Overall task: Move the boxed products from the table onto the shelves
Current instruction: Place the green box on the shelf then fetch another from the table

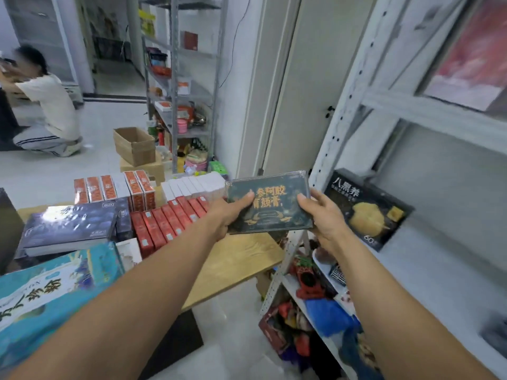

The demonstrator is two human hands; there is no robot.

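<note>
I hold a flat dark green box with gold lettering [270, 204] in the air between the table and the shelf unit. My left hand [229, 216] grips its left edge with the thumb on top. My right hand [322, 215] grips its right edge the same way. On the white shelf [428, 270] to the right lies a black box with a yellow round picture [367, 211]. The wooden table [241, 259] at the left carries several red boxes [167, 222], orange and white boxes [115, 187], white boxes [192, 185], a dark blue box [68, 229] and a teal box [46, 294].
A white perforated shelf post [345, 111] stands right of the held box. Lower shelves [310, 305] hold colourful packets. A second metal rack [178, 86] stands at the back, open cardboard boxes [134, 145] before it. A person [46, 105] kneels on the floor at far left.
</note>
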